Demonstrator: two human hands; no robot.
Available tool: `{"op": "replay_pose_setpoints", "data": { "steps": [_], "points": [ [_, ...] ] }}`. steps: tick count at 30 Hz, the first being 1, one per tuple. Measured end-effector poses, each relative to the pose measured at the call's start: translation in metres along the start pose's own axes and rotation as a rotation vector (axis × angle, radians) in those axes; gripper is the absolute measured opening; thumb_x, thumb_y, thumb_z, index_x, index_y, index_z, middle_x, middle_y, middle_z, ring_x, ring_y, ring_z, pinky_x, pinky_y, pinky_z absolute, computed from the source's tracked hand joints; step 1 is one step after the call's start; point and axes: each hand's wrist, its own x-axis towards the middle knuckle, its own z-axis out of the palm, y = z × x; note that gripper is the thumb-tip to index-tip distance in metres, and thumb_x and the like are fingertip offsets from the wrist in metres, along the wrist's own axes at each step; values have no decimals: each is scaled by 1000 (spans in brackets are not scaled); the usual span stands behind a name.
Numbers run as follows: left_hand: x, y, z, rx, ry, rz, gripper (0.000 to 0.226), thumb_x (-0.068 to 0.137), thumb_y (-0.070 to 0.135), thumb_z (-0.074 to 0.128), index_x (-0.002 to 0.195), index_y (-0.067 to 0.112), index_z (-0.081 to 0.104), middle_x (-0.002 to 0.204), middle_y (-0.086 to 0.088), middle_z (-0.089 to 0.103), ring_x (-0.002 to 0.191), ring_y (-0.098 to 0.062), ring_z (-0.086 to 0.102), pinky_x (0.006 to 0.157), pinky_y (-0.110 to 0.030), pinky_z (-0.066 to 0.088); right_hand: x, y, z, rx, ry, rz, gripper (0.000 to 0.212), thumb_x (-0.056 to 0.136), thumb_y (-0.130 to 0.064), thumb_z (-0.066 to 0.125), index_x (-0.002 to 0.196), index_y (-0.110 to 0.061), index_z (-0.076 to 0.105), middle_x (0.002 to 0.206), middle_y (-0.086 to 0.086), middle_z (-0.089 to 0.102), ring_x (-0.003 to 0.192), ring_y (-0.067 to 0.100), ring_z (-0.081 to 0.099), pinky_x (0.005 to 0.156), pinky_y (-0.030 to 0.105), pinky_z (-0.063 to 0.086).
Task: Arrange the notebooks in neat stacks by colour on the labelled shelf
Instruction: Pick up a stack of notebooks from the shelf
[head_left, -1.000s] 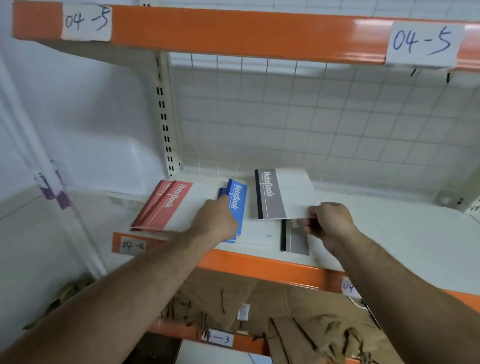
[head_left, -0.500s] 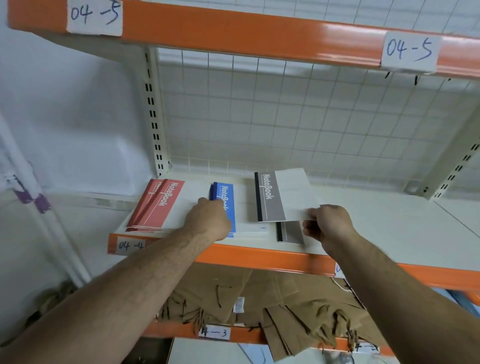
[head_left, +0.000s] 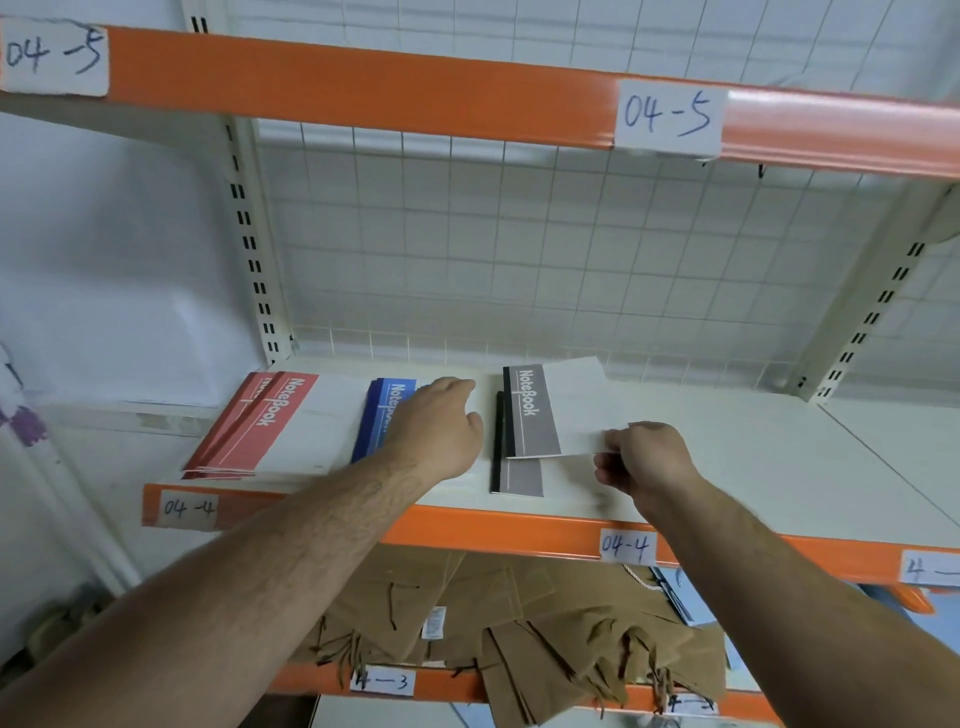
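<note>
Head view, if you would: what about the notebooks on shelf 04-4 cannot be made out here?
Blue notebooks: head view, the left hand covers most of the stack, so the count is unclear.
Lower grey notebook: head view, mostly hidden under the upper grey notebook that the right hand pinches.
Red notebooks: head view, edges too thin to count.
Rightmost shelf label: head view, cut off by the frame edge.

On the shelf (head_left: 753, 457), left stack (head_left: 260, 426), middle stack (head_left: 382, 415), right stack (head_left: 519, 475) side by side.
</note>
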Motion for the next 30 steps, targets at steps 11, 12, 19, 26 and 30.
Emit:
{"op": "replay_pose_setpoints", "data": {
  "steps": [11, 12, 19, 26, 30],
  "points": [
    [-8, 28, 16, 51, -44, -139, 62, 101, 30, 46, 157, 17, 24, 163, 1, 24, 148, -20, 26, 118, -38, 29, 26, 9, -17, -784, -86, -122, 17, 79, -14, 55, 76, -3, 67, 60, 7, 67, 51, 23, 62, 50, 24, 47],
    [-9, 30, 16, 57, -44, -149, 62, 101, 30, 46, 157, 16, 25, 163, 1, 25, 148, -20, 26, 118, -38, 29, 29, 9, -19, -816, -97, -140, 15, 78, -15, 57, 74, -4, 66, 62, 6, 66, 54, 23, 62, 50, 24, 48],
    [-9, 51, 26, 73, -35, -185, 59, 100, 31, 48, 154, 15, 30, 159, 0, 32, 144, -20, 32, 115, -37, 33, 36, 18, -26, -924, -176, -218, 14, 78, -21, 64, 89, -13, 60, 84, 3, 68, 75, 19, 64, 56, 25, 45],
    [1, 69, 41, 78, -4, -87, 54, 99, 42, 45, 148, 21, 40, 147, 3, 49, 129, -17, 48, 106, -34, 40, 34, 15, -35, -1020, -152, -327, 28, 86, -36, 60, 107, -17, 60, 101, 0, 66, 90, 19, 61, 74, 31, 52],
    [13, 85, 48, 198, -173, 60, 63, 103, 49, 31, 158, 21, 20, 165, 3, 19, 151, -17, 14, 122, -41, 13, 31, 13, -51, -1098, -102, -449, 53, 95, -53, 50, 133, -17, 57, 135, 4, 59, 125, 24, 51, 102, 38, 46]
  ]
}}
